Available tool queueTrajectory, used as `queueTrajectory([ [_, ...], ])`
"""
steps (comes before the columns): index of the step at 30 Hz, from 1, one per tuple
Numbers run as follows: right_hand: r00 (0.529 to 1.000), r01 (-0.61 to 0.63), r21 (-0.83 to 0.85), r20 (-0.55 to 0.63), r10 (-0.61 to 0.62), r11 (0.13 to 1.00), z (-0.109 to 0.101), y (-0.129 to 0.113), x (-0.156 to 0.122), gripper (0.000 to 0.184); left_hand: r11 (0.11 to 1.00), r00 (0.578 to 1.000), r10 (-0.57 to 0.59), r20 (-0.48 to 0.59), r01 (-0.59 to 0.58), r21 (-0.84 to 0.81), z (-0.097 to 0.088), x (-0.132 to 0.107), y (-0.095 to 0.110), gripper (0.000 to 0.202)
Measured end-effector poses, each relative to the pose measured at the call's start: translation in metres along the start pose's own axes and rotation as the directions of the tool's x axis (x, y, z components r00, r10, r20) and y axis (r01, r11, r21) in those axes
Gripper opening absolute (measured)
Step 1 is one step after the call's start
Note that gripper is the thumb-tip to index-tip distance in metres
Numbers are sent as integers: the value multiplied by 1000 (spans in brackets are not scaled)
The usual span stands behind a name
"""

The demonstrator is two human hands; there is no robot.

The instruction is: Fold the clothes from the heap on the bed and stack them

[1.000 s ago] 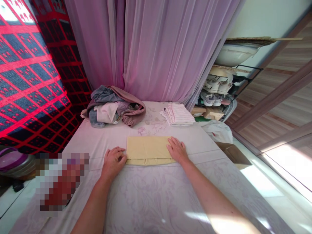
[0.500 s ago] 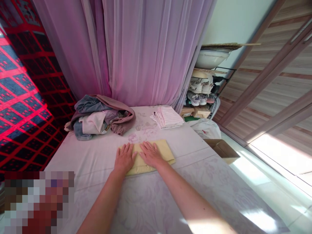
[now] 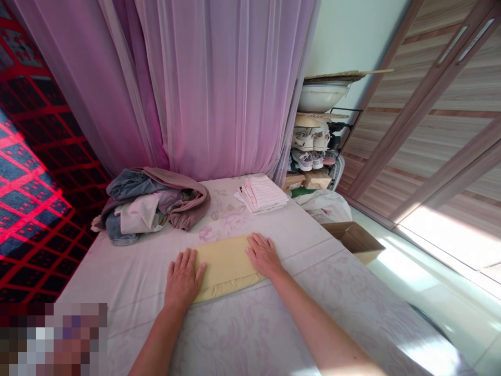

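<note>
A folded yellow cloth garment lies flat on the floral bed sheet, its gathered edge facing me. My left hand rests palm down over the garment's left end, fingers stretched out. On the right end lies my right hand, also flat with fingers extended. Neither hand grips anything. The kind of garment cannot be made out.
A heap of crumpled clothes sits at the back left. Folded pink-striped cloth is stacked at the back right. Beyond the bed's right edge are a cardboard box, a shoe rack and a wardrobe.
My hands have slid apart, from the garment's left and middle parts to its two ends. The view has shifted slightly.
</note>
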State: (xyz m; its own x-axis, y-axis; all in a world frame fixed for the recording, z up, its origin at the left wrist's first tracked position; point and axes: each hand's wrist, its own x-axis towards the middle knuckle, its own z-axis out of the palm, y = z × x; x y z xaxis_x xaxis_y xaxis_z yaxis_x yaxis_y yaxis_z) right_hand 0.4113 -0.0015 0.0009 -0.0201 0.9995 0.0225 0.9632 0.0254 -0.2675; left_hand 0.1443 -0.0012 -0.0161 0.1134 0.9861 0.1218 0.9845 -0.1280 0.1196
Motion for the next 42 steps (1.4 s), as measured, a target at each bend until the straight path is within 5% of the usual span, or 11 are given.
queueTrajectory([
  [3,988,-77,17,-132,79,997,0,1,-3,45,996,997,-71,-44,68,-58,6,6,-11,52],
  [6,964,-224,17,-142,225,974,-10,4,-1,46,983,983,-175,-50,172,-69,3,16,-27,50],
  [13,887,-412,30,241,394,911,-49,17,23,44,991,974,-127,186,132,-15,-42,46,-45,47],
  [17,874,-378,48,349,339,925,-52,25,31,33,994,945,-64,322,88,-59,-58,63,-44,37],
  [20,892,-316,94,368,262,944,-54,24,28,22,992,945,-5,327,46,-117,-59,70,-43,23],
  [25,961,-197,103,218,172,975,-75,12,30,24,961,952,-34,303,115,-253,-56,68,-40,13],
  [31,998,-69,-12,-13,69,998,-124,-7,80,27,801,968,-65,241,194,-566,-48,51,-10,52],
  [36,969,80,-230,-209,-129,970,-156,-32,145,26,683,1000,-23,0,16,-731,-22,60,40,52],
  [42,928,163,-265,-285,-239,950,-163,-52,209,25,700,999,8,-51,-42,-713,-3,104,67,34],
])
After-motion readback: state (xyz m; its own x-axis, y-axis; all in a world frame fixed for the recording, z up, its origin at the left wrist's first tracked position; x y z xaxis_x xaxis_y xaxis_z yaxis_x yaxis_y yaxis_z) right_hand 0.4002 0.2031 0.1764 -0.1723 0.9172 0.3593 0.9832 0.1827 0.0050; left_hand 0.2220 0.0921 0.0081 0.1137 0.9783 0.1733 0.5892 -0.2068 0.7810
